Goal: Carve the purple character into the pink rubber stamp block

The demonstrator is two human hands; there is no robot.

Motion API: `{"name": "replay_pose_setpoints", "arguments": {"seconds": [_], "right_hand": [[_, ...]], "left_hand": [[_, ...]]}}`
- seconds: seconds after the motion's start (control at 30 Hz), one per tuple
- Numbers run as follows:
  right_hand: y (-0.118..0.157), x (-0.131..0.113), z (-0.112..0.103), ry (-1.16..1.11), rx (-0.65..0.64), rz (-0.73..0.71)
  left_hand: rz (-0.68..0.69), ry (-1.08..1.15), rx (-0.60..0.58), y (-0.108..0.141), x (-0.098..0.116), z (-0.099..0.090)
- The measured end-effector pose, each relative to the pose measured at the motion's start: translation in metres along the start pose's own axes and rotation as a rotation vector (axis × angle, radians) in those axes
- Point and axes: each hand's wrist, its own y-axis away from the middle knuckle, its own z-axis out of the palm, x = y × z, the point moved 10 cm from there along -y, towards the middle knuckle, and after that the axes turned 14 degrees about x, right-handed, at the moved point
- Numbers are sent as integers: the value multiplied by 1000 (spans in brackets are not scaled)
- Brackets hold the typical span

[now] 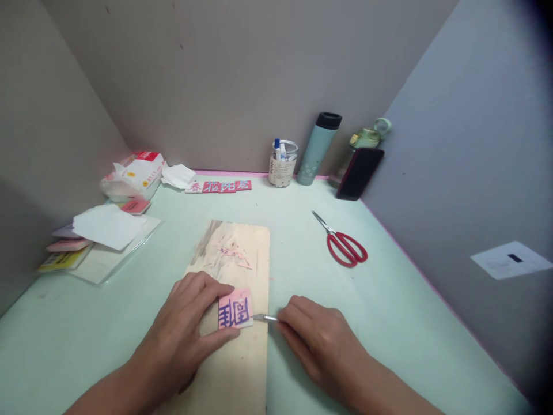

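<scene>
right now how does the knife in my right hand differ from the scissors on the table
The knife is gripped in the right hand, while the scissors lie untouched on the table. The knife points left, its tip at the pink block; the scissors point away from you. The knife shows a slim silvery shaft, the scissors red looped handles. Both have a silvery metal look at the blade.

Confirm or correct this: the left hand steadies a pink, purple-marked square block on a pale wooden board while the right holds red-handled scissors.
No: the red-handled scissors lie untouched; in the head view the right hand holds a slim silver knife with a pointed blade. The rest is right.
</scene>
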Motion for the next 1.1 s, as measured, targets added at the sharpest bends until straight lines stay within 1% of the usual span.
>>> {"name": "replay_pose_setpoints", "arguments": {"seconds": [0.13, 0.27, 0.53, 0.63, 0.8, 0.93, 1.1], "right_hand": [[1, -2, 0, 29, -4, -4], [1, -3, -1, 61, 29, -5], [1, -10, -2, 143, 89, -53], [0, -12, -1, 159, 105, -66], [-1, -10, 1, 158, 106, -59], [-1, -6, 0, 107, 82, -25], [-1, -6, -3, 70, 57, -12]], "left_hand": [[-2, -4, 4, -1, 0, 1], [-2, -15, -3, -1, 0, 1], [6, -13, 43, -2, 2, -3], [9, -11, 35, -2, 3, -2], [0, -8, 26, -2, 2, -2], [2, -6, 13, -2, 2, 0], [0, 3, 40, -2, 2, -3]]}}
